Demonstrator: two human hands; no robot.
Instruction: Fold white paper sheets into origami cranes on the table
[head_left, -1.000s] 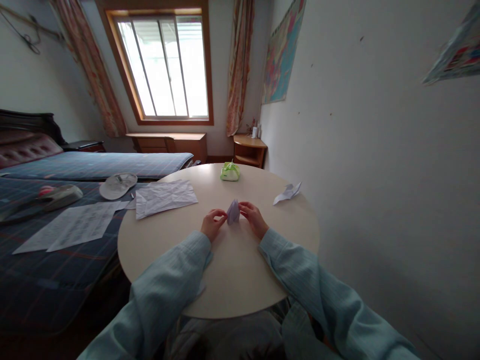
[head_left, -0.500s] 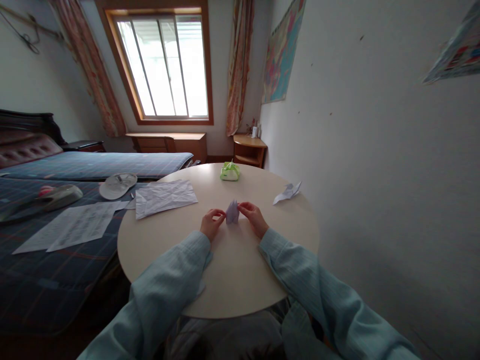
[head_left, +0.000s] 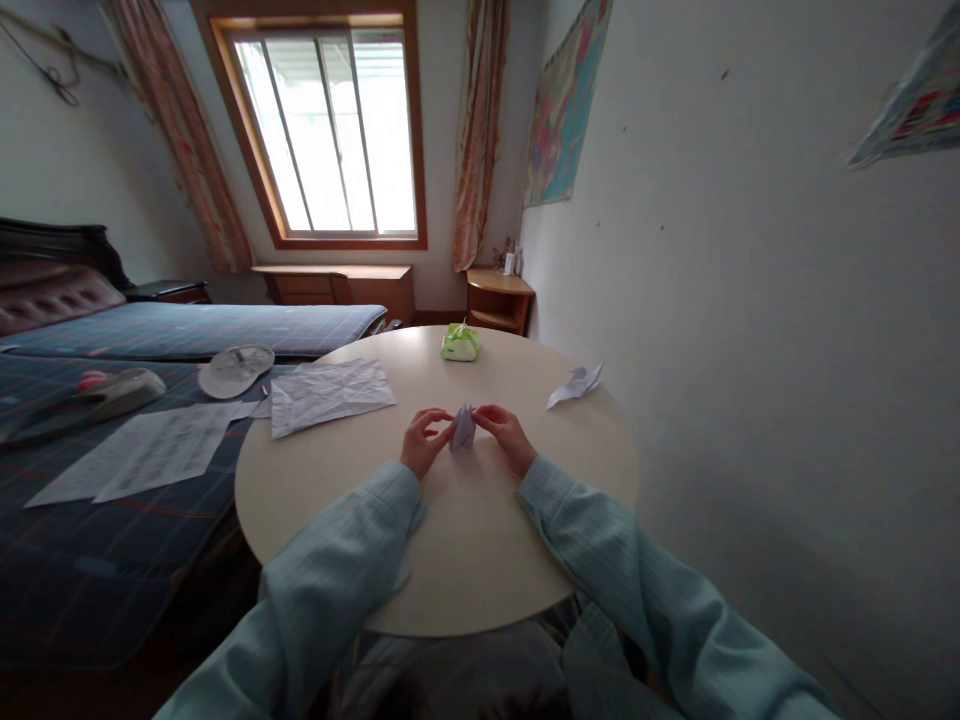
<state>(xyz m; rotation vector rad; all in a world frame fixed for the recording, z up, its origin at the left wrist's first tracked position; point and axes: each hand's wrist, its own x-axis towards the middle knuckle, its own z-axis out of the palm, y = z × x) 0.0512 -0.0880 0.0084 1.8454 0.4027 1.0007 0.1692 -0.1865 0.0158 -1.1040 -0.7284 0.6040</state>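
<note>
A small folded piece of white paper is held between my two hands, just above the middle of the round table. My left hand pinches its left side between thumb and fingers. From the other side, my right hand grips the upper right edge with its fingertips. The paper looks pointed at the top, with several layers; its finer folds are too small to make out. A folded paper bird lies at the table's right edge.
A creased paper sheet lies on the table's left side. A green tissue pack stands at the back. Left of the table, a bed bears printed sheets and a white cap. The wall rises close on the right.
The folded paper has turned and narrowed slightly between my fingers. My left fingers have moved a little up and closer to it; the right hand has shifted slightly left.
</note>
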